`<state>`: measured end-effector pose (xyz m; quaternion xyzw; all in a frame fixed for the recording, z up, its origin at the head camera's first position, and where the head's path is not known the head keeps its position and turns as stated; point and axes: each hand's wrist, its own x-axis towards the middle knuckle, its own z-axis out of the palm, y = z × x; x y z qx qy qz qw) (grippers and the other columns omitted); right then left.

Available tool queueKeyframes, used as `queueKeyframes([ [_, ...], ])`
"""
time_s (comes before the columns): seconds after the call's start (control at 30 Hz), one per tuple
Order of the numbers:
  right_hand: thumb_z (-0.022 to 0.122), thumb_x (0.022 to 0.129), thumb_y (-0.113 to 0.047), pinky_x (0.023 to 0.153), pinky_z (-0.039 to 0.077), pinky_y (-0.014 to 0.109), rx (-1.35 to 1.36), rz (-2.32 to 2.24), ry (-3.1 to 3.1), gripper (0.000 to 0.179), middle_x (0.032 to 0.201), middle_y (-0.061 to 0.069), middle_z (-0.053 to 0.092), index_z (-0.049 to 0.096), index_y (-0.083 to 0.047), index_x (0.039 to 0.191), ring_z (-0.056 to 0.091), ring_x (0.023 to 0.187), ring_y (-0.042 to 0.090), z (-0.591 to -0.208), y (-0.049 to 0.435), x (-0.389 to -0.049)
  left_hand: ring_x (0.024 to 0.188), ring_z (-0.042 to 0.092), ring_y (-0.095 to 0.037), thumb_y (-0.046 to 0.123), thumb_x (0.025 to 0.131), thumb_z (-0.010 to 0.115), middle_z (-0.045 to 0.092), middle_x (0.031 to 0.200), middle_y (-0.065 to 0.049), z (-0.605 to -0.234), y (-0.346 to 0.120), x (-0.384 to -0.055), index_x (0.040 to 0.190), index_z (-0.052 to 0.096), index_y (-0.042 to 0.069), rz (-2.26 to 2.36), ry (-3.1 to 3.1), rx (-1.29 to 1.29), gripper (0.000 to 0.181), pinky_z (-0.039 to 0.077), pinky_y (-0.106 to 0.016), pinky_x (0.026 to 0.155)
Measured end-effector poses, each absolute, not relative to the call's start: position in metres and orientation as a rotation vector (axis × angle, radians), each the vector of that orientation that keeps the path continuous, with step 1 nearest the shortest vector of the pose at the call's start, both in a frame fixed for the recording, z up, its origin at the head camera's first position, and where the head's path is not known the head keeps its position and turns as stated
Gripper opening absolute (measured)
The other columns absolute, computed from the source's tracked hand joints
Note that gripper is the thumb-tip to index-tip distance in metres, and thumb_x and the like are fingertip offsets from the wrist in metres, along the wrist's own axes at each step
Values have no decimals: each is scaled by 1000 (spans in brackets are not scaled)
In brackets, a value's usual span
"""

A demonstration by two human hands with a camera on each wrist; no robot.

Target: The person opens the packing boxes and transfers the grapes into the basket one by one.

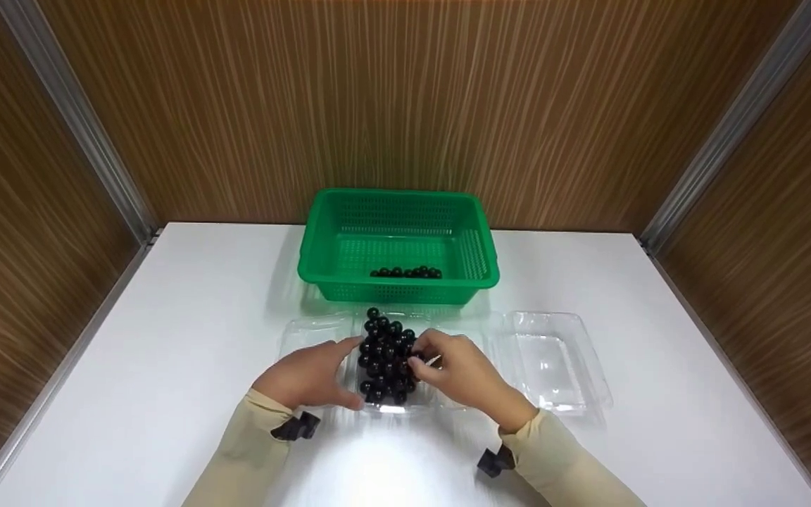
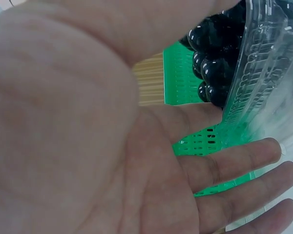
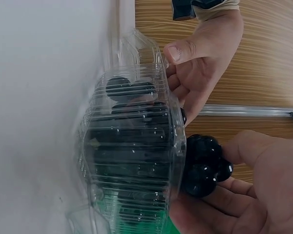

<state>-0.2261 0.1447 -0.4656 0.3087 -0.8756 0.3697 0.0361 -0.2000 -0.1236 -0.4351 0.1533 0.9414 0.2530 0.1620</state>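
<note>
A bunch of glossy dark grapes [image 1: 386, 352] lies in a clear plastic clamshell box [image 1: 393, 408] at the middle of the table; some stand above its rim. My right hand [image 1: 465, 373] is at the bunch's right side, its thumb and fingers pinching a few grapes [image 3: 204, 165] at the rim in the right wrist view. On the left side of the box my left hand [image 1: 307, 377] stays with thumb and fingers spread. The left wrist view shows those fingers [image 2: 229, 165] straight, the index right at the box's ribbed wall.
Behind the box a green plastic basket [image 1: 398, 290] stands near the wood-grain back wall, with more dark grapes [image 1: 405, 272] inside. To the right lies another clear plastic box [image 1: 553, 359]. Clear plastic [image 1: 317, 324] also shows behind my left hand.
</note>
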Motion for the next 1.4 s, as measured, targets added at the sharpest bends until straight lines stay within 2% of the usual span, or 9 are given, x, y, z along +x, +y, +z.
queueKeyframes([
  [0.23, 71, 100, -21, 60, 56, 25, 929, 1433, -2665, 9, 85, -5, 71, 66, -13, 98, 67, 68, 13, -463, 146, -226, 140, 49, -37, 43, 77, 91, 52, 153, -18, -435, -122, -200, 161, 39, 19, 722, 2683, 444, 102, 43, -54, 112],
  [0.4, 69, 101, -26, 64, 53, 25, 859, 1531, -2627, 14, 85, -6, 69, 67, -13, 98, 62, 69, 7, -462, 145, -226, 142, 48, -37, 48, 76, 91, 51, 154, -17, -436, -122, -201, 161, 39, 20, 709, 2680, 440, 103, 42, -55, 113],
  [0.57, 66, 102, -23, 66, 48, 25, 814, 1614, -2587, 14, 85, -4, 64, 67, -9, 101, 54, 72, 7, -463, 144, -228, 142, 48, -37, 51, 76, 89, 51, 154, -17, -437, -122, -201, 161, 40, 21, 705, 2681, 438, 102, 43, -55, 112],
  [0.83, 63, 104, -17, 72, 48, 25, 818, 1727, -2548, 15, 92, 3, 66, 67, -3, 107, 56, 80, 9, -462, 143, -228, 144, 45, -36, 52, 75, 89, 49, 156, -16, -438, -121, -201, 160, 40, 21, 716, 2689, 429, 103, 42, -54, 113],
  [1.1, 60, 105, -16, 72, 46, 25, 794, 1732, -2528, 16, 93, 3, 67, 66, -3, 110, 54, 80, 9, -461, 144, -228, 142, 48, -35, 48, 75, 91, 51, 154, -15, -437, -121, -200, 160, 41, 18, 750, 2684, 427, 104, 42, -53, 113],
  [1.3, 57, 107, -17, 69, 42, 25, 779, 1752, -2506, 17, 85, -1, 58, 65, -2, 110, 49, 75, 10, -459, 145, -228, 140, 50, -36, 49, 74, 91, 53, 153, -16, -436, -121, -198, 159, 41, 15, 742, 2685, 437, 105, 42, -53, 113],
  [1.4, 57, 107, -17, 71, 43, 25, 767, 1774, -2494, 19, 85, -1, 58, 64, -1, 110, 50, 77, 9, -459, 146, -228, 142, 48, -36, 50, 75, 91, 51, 154, -16, -436, -121, -199, 160, 40, 16, 720, 2685, 440, 105, 41, -53, 114],
])
